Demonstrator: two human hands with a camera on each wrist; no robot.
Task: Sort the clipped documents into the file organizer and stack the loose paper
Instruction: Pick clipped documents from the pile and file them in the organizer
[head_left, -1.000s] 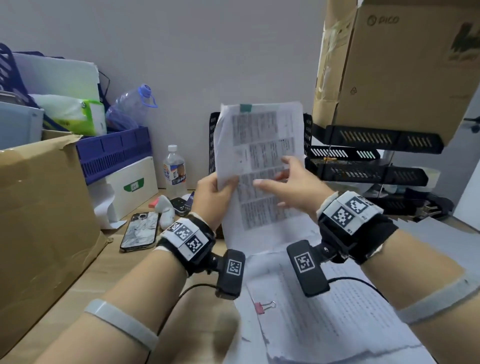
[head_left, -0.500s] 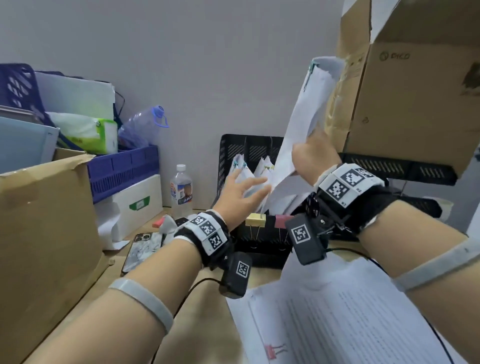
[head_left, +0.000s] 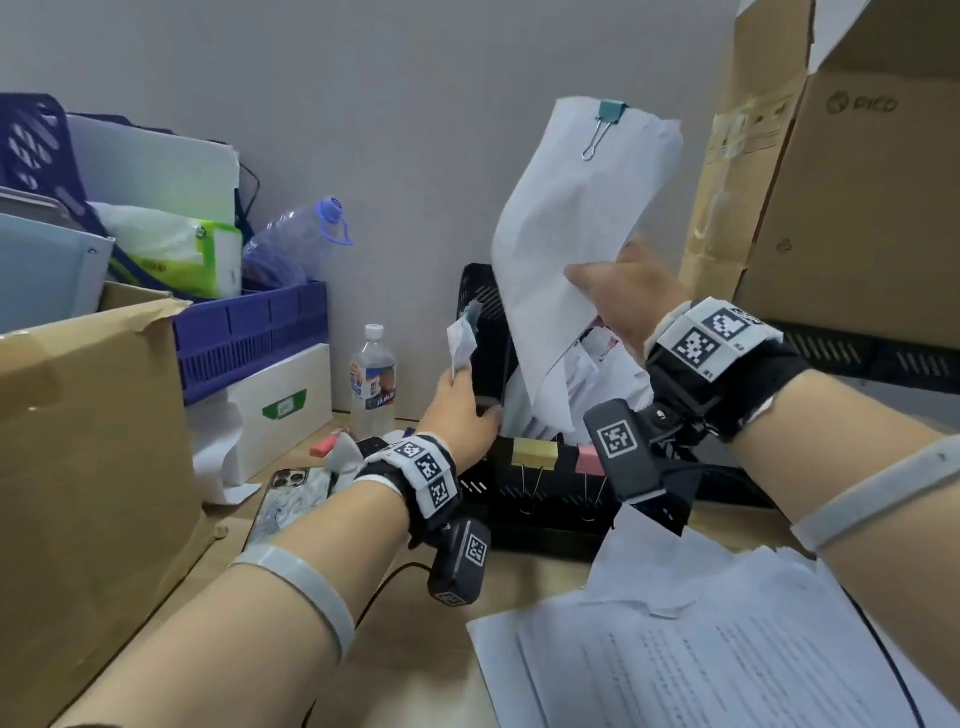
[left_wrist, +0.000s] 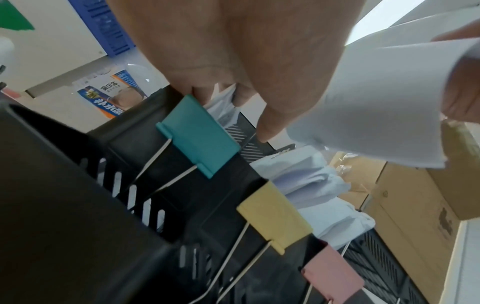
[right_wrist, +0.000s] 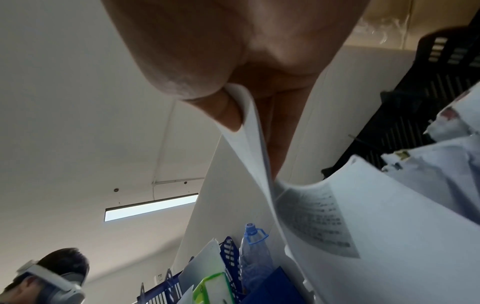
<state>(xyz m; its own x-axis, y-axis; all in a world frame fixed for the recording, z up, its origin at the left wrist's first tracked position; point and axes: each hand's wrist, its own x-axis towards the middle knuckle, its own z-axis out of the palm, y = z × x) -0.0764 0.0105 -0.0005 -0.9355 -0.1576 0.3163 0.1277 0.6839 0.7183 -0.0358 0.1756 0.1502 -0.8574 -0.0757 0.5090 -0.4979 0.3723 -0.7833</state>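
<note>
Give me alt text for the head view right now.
The right hand holds a teal-clipped document upright over the black file organizer, which the left hand touches. Loose paper lies on the desk nearby.

The clipped document (head_left: 582, 249) was thin white paper, matt and creased, held by a teal binder clip (head_left: 612, 113) with bare wire handles. The file organizer (head_left: 524, 512) looked like matt black slotted plastic; the teal clip (left_wrist: 198, 135), yellow clip (left_wrist: 274, 217) and pink clip (left_wrist: 333, 273) on its rim had a smooth painted finish. The loose paper (head_left: 727, 649) was printed and matt, the cardboard box (head_left: 857, 208) brown and dull, the water bottle (head_left: 373, 374) clear glossy plastic
</note>
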